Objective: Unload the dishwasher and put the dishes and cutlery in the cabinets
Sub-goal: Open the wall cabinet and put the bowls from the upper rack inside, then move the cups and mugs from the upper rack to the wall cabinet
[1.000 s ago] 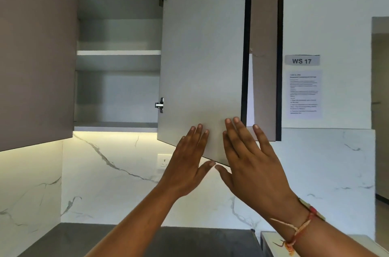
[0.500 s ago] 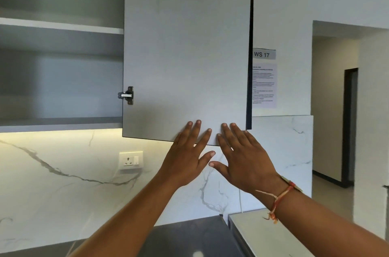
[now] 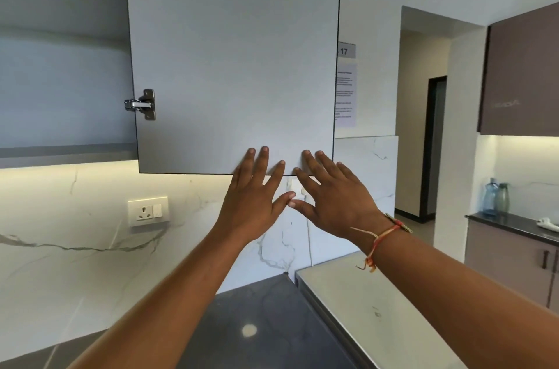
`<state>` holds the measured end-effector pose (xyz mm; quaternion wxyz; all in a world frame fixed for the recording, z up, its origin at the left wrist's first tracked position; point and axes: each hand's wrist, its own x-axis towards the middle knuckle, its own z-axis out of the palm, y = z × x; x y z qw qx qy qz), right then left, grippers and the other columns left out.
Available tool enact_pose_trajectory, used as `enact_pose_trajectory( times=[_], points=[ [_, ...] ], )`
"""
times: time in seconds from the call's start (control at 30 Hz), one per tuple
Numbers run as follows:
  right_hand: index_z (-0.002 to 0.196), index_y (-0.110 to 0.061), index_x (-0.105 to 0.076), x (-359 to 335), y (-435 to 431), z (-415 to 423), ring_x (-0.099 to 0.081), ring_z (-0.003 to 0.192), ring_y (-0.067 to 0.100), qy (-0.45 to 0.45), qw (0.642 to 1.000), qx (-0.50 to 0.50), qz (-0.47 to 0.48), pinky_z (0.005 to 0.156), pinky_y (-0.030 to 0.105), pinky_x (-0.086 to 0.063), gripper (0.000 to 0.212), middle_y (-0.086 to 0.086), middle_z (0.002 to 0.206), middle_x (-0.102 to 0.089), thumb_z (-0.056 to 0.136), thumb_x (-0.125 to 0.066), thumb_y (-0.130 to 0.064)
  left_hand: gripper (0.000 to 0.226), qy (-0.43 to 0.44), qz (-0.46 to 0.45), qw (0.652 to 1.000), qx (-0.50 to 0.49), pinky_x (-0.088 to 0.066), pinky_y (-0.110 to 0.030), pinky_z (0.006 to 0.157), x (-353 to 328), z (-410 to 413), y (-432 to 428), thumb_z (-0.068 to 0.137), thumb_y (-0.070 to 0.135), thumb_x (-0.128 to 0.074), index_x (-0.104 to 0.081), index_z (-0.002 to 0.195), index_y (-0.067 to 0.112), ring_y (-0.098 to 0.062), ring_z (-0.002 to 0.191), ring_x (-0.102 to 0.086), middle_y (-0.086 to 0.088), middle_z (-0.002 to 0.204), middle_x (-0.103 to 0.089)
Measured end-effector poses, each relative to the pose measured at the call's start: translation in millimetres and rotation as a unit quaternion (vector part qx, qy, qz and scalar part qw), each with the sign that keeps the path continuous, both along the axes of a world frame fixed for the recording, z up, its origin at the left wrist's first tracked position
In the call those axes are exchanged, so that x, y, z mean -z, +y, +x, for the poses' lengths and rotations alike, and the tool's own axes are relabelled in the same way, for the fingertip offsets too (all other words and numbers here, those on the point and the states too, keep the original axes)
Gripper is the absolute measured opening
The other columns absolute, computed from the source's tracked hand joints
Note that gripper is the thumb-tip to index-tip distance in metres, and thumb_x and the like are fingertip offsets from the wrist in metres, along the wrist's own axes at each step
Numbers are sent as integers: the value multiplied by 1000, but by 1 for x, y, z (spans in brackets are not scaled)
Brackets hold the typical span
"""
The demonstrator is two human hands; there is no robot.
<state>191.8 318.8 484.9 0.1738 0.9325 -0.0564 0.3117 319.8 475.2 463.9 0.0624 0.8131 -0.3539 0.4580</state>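
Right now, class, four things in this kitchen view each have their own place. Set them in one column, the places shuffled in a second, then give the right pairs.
Things:
1 hinge
2 wall socket
3 blue bottle
4 thread bracelet

Places:
A round the right wrist
B on the far dark counter
C at the left edge of the open cabinet door
D on the marble wall

Pairs: 1-C, 2-D, 3-B, 4-A.

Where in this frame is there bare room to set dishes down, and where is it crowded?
Bare: the cabinet compartment left of the open door, as far as visible; the dark countertop below; the white top beside it. Crowded: the door's lower edge, where the left hand and right hand spread flat.
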Motion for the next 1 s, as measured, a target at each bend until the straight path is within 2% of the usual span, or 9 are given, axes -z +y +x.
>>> enact_pose_trajectory(
  times=[0.07, 0.17, 0.37, 0.5, 0.57, 0.67, 0.77, 0.93, 1.0],
  points=[
    [158, -30, -17, 6, 2, -7, 3, 154, 23, -2, 1000, 4, -2, 123, 48, -15, 79, 0, 167, 2, 94, -6, -75, 71, 1, -18, 1000, 8, -8, -45, 116, 5, -9, -1, 96, 67, -29, -25, 154, 26, -31, 151, -1, -7, 164, -7],
    [157, -29, -24, 22, 4, -27, -6, 154, 24, -5, 1000, 3, 9, 122, 48, -17, 76, 1, 167, -6, 96, -12, -73, 71, 21, -20, 999, 28, -22, -45, 115, 23, -29, -6, 95, 64, -38, -29, 152, 24, -30, 151, -3, -3, 164, -10],
    [154, -26, -32, 87, -15, -86, -21, 151, 28, 3, 997, 21, 71, 119, 46, -25, 73, 6, 164, -20, 98, -17, -70, 66, 117, -10, 983, 138, -23, -42, 117, 81, -90, -28, 96, 58, -35, -33, 151, 22, -21, 152, -4, 1, 164, -10],
    [149, -27, -40, 172, -47, -142, -30, 147, 26, 33, 982, 78, 172, 114, 43, -33, 71, 6, 162, -28, 98, -20, -71, 59, 178, 26, 965, 190, -30, -45, 115, 153, -143, -57, 97, 53, -41, -42, 144, 17, -25, 150, -17, -4, 162, -20],
    [148, -28, -40, 224, -69, -178, -34, 144, 27, 67, 959, 121, 247, 112, 43, -35, 69, 5, 161, -30, 97, -21, -71, 59, 228, 62, 950, 203, -33, -46, 115, 195, -177, -76, 97, 54, -39, -43, 143, 17, -27, 149, -20, -6, 161, -22],
    [148, -27, -38, 296, -99, -239, -38, 141, 30, 134, 906, 194, 351, 108, 43, -40, 67, 9, 159, -32, 96, -25, -67, 61, 321, 122, 915, 212, -30, -42, 117, 256, -228, -106, 97, 58, -37, -40, 144, 19, -25, 149, -18, -5, 161, -21],
    [146, -25, -37, 354, -125, -311, -44, 134, 32, 175, 856, 243, 420, 103, 44, -45, 64, 10, 154, -37, 97, -29, -65, 62, 434, 170, 857, 222, -23, -36, 118, 310, -286, -140, 97, 57, -41, -38, 146, 19, -24, 148, -19, -4, 160, -23],
    [147, -23, -37, 417, -155, -405, -45, 135, 31, 208, 787, 280, 510, 107, 46, -43, 80, 9, 153, -38, 90, -21, -77, 63, 580, 209, 765, 186, -28, -38, 114, 376, -361, -184, 96, 54, -46, -40, 144, 14, -25, 143, -28, -7, 155, -32],
    [149, -20, -34, 433, -163, -430, -44, 136, 30, 210, 768, 285, 534, 109, 46, -42, 76, 9, 154, -37, 93, -26, -72, 62, 612, 221, 738, 179, -30, -40, 114, 390, -383, -196, 96, 51, -49, -41, 143, 11, -27, 140, -33, -9, 151, -37]
  ],
)
